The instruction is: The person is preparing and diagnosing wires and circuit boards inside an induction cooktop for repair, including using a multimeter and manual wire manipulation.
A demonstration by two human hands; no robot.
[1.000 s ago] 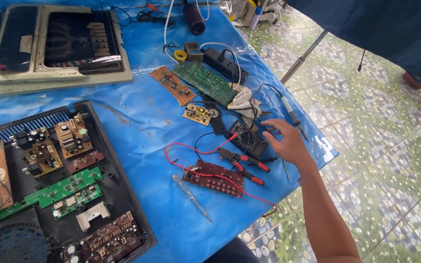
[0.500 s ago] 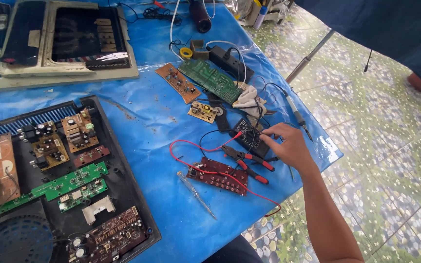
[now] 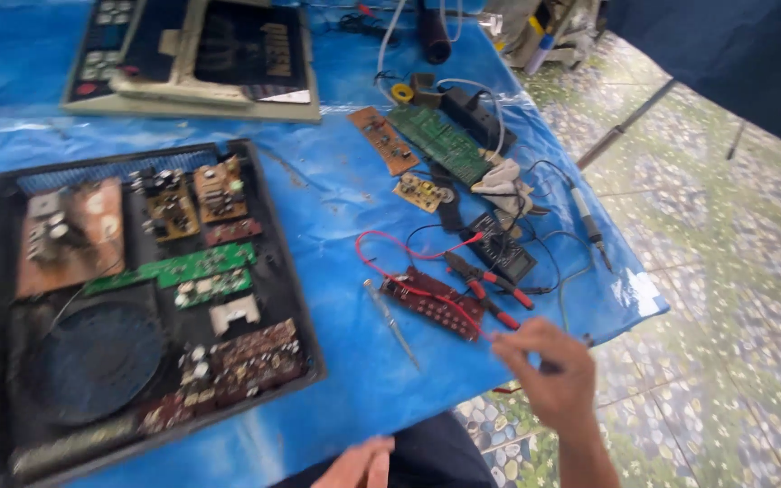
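Red probe lead (image 3: 427, 287) is lying lower centre, across a red circuit board (image 3: 433, 303); the right hand (image 3: 549, 370) is pinching its dark tip with fingers closed. A tug risks dragging board and multimeter (image 3: 499, 246) off the near edge. Left hand (image 3: 359, 465) is showing loosely curled, holding nothing. Blue plastic is covering the surface (image 3: 336, 199); patterned floor tiles (image 3: 725, 271) are filling the right.

A blue table cover (image 3: 336, 217) carries a black tray (image 3: 291, 298), green circuit board (image 3: 169, 268), dark red board (image 3: 431, 303), red-handled pliers (image 3: 490, 285) and red wire (image 3: 390, 242).
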